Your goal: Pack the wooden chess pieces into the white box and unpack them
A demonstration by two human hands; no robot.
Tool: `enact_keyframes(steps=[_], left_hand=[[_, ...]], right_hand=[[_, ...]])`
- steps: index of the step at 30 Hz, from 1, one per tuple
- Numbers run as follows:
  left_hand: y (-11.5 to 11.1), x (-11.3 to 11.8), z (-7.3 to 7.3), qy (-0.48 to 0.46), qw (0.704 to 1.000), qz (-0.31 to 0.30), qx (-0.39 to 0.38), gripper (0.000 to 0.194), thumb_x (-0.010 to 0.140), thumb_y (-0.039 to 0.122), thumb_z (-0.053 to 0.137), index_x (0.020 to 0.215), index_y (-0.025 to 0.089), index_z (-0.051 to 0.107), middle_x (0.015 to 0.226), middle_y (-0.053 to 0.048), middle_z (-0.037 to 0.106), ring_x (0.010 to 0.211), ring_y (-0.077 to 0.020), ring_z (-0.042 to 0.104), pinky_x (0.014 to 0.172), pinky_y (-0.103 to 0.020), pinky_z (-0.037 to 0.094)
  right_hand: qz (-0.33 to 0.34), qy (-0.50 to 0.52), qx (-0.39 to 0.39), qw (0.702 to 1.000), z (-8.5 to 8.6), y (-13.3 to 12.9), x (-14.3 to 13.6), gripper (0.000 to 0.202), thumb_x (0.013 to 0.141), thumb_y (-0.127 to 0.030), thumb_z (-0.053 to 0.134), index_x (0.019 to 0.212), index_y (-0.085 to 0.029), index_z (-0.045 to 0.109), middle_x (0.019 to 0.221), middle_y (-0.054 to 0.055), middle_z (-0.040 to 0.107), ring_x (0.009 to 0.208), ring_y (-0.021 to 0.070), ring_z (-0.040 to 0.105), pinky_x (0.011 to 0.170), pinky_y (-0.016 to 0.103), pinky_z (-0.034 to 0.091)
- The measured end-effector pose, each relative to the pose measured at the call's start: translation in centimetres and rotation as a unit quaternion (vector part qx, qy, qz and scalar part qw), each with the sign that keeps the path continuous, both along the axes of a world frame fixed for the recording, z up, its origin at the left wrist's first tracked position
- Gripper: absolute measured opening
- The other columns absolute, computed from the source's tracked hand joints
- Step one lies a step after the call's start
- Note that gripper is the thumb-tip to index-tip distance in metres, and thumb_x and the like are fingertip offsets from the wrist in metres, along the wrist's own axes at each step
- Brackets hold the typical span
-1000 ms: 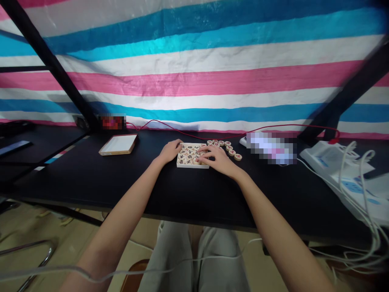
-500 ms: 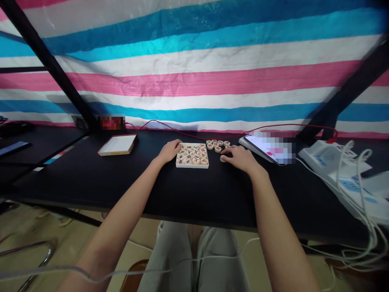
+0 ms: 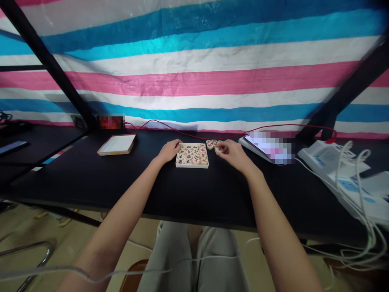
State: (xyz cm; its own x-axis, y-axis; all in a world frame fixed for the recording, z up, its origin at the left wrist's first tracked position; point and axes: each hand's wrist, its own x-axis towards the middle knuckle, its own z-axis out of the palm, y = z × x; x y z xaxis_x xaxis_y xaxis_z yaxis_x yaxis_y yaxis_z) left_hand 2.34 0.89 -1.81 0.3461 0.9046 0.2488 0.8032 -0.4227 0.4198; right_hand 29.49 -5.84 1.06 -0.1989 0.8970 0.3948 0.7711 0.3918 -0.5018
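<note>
Where the white box (image 3: 192,166) sits | black tabletop (image 3: 194,192) | striped sheeting (image 3: 194,81) behind

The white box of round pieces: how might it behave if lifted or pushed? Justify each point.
The white box would probably feel heavy for its size, being packed with round pieces. Pushed, it should slide rather than tip, since it sits low and flat on the table. Tilted, it might spill, as its top is open.
</note>
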Motion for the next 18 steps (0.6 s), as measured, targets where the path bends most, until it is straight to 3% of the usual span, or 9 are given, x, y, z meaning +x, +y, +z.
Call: enact_keyframes(steps=[3, 6, 11, 18], left_hand=[[0.1, 0.0, 0.0, 0.0, 1.0, -0.004, 0.002, 0.032, 0.086, 0.03, 0.036, 0.104, 0.018, 0.059, 0.095, -0.007, 0.067, 0.087, -0.0204, 0.06, 0.078, -0.031, 0.043], [0.1, 0.0, -0.1, 0.002, 1.0, -0.002, 0.0, 0.032, 0.086, 0.03, 0.036, 0.105, 0.018, 0.059, 0.095, -0.007, 0.067, 0.086, -0.0201, 0.06, 0.078, -0.031, 0.043], [0.0, 0.0, 0.0, -0.005, 1.0, -0.006, -0.001, 0.032, 0.086, 0.03, 0.036, 0.105, 0.018, 0.059, 0.097, -0.007, 0.067, 0.086, -0.0197, 0.06, 0.078, -0.031, 0.043], [0.0, 0.1, 0.0, -0.002, 1.0, -0.007, 0.004, 0.032, 0.085, 0.029, 0.036, 0.105, 0.018, 0.059, 0.1, -0.008, 0.066, 0.089, -0.0202, 0.059, 0.08, -0.031, 0.043]], right_hand=[[0.007, 0.075, 0.092, 0.993, 0.7, -0.4, -1.9, 0.024, 0.079, -0.028, 0.055, 0.1, -0.019, 0.061, 0.099, 0.006, 0.061, 0.076, 0.0161, 0.057, 0.069, 0.029, 0.044], [0.012, 0.051, 0.133, 0.99, 1.0, -0.9, -4.0, 0.024, 0.082, -0.03, 0.053, 0.103, -0.022, 0.06, 0.104, 0.005, 0.061, 0.085, 0.0188, 0.057, 0.077, 0.033, 0.039], [0.01, -0.013, 0.137, 0.99, 0.3, -1.1, -6.3, 0.023, 0.084, -0.033, 0.052, 0.104, -0.024, 0.058, 0.105, 0.005, 0.063, 0.094, 0.0223, 0.056, 0.083, 0.036, 0.03], [0.026, -0.036, 0.095, 0.995, -0.7, -0.5, -6.3, 0.018, 0.086, -0.038, 0.05, 0.087, -0.024, 0.061, 0.096, 0.002, 0.066, 0.091, 0.0214, 0.056, 0.085, 0.038, 0.024]])
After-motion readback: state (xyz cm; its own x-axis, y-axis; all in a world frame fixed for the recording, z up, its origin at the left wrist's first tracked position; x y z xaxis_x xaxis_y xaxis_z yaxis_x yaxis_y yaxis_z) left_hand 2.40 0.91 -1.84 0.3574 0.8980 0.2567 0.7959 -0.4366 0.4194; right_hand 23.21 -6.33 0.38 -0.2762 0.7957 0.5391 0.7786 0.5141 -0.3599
